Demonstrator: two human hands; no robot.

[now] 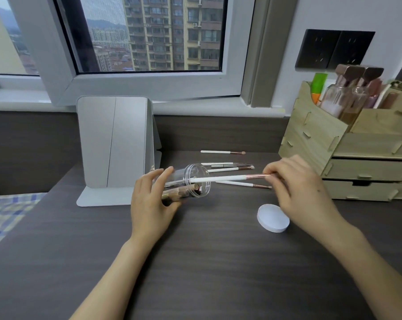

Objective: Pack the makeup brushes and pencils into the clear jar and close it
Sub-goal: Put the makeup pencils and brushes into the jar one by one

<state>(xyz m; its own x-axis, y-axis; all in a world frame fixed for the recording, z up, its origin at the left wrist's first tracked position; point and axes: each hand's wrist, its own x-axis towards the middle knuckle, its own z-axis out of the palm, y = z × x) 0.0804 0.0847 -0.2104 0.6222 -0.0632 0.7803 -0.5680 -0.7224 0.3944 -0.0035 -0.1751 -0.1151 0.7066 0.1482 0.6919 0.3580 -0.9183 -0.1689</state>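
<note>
My left hand (152,199) grips the clear jar (193,181), tipped on its side with its mouth facing right; a few gold and brown pieces lie inside. My right hand (297,188) pinches the brush end of a white-handled makeup brush (227,178), whose handle tip sits at the jar's mouth. Several more white-handled brushes and a dark pencil (230,166) lie on the desk behind it, one brush (223,152) further back and one (243,184) just under the held brush. The white lid (272,218) lies flat on the desk below my right hand.
A folding grey mirror (114,144) stands at the left behind the jar. A wooden drawer organizer (347,153) with bottles fills the right side. The dark wooden desk (207,262) extends toward me; a checked cloth (6,213) lies at the left edge.
</note>
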